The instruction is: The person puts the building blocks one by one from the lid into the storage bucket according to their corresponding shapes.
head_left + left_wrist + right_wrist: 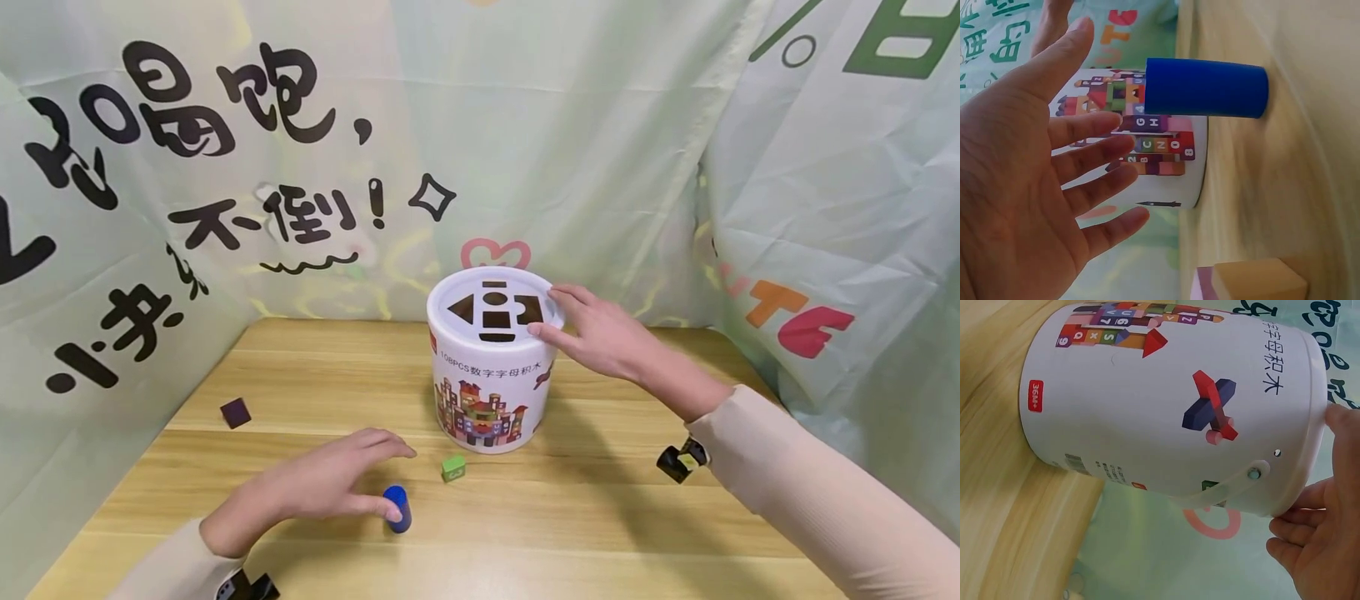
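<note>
My left hand (330, 475) reaches over the table with fingers spread and holds nothing. Close by its thumb a blue cylinder block (398, 509) stands upright; in the left wrist view the hand is apart from that cylinder (1207, 87). Ahead is a white block bucket (491, 400), its lid (450, 331) cut with shaped holes. My right hand (603, 337) grips the lid's right rim, thumb on the near side and fingers on the far side. The right wrist view shows the fingertips against the rim of the bucket (1147, 412). A green block (453, 468) lies between the cylinder and the bucket.
A dark purple block (236, 412) lies on the left of the wooden table (337, 375). The left wrist view also shows a tan block (1260, 279) beside a pink-purple one (1203, 284). Printed cloth (600, 167) hangs behind and on both sides.
</note>
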### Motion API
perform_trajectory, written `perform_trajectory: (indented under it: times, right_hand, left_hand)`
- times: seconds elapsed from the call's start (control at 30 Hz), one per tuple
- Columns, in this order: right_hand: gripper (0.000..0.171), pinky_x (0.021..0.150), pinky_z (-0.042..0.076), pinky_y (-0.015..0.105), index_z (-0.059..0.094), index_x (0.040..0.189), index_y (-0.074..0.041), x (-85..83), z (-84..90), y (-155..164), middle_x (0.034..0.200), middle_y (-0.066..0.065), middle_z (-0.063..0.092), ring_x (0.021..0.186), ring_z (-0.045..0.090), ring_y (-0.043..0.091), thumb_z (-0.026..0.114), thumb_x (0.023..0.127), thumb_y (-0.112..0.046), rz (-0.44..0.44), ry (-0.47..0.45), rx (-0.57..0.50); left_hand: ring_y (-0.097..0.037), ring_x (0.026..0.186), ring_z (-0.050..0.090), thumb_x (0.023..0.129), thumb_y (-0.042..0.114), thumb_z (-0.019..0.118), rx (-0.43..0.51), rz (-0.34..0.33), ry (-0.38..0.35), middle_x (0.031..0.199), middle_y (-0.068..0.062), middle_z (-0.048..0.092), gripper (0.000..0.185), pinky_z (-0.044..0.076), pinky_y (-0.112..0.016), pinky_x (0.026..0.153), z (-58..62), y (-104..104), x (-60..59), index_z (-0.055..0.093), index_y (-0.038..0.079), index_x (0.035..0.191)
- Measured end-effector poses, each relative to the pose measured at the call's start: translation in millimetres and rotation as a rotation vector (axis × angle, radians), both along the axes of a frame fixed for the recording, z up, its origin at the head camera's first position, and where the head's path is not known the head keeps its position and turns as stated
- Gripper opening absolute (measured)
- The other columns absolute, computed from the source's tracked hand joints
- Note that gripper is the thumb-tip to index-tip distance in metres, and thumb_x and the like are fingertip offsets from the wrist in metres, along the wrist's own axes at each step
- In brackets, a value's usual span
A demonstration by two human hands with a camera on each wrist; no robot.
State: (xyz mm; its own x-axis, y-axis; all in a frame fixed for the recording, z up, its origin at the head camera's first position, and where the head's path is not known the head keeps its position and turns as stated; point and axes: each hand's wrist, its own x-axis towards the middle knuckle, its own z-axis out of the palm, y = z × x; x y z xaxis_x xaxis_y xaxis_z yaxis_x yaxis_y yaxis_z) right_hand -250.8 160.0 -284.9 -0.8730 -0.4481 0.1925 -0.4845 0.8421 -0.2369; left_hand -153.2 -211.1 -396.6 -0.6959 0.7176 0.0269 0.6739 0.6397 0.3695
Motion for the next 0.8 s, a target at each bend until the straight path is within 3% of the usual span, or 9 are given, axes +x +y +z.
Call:
perform_trajectory:
  times: [0.33,0.53,0.8]
  right_hand:
    - [0.089,0.106,0.035,0.059,0.035,0.15,-0.001,0.7,0.2,1.2,0.154,0.019,0.032,0.131,0.042,0.045,0.046,0.092,-0.068,0.028,0.002,-0.008]
    - [0.092,0.105,0.037,0.059,0.036,0.15,-0.002,0.5,-0.4,-0.5,0.153,0.017,0.033,0.13,0.044,0.044,0.046,0.09,-0.071,0.014,-0.011,-0.02]
    - [0.092,0.105,0.036,0.06,0.035,0.151,-0.002,1.2,0.1,-1.5,0.154,0.018,0.032,0.13,0.043,0.045,0.045,0.091,-0.071,0.002,-0.018,-0.019]
  left_hand:
    - [-0.011,0.114,0.057,0.089,0.055,0.064,0.028,-0.054,-0.024,0.123,0.01,0.061,0.055,0.048,-0.045,0.095,-13.3,-4.9,7.4,0.062,0.018,0.129]
    - [-0.004,0.103,0.06,0.093,0.046,0.063,0.082,-0.102,0.037,0.114,0.016,0.064,0.037,0.05,-0.037,0.087,-23.8,-7.2,5.2,0.067,0.02,0.119]
    - [-0.004,0.1,0.061,0.094,0.041,0.064,0.11,-0.137,0.033,0.108,0.015,0.065,0.029,0.053,-0.032,0.087,-23.2,-5.5,2.0,0.068,0.02,0.112]
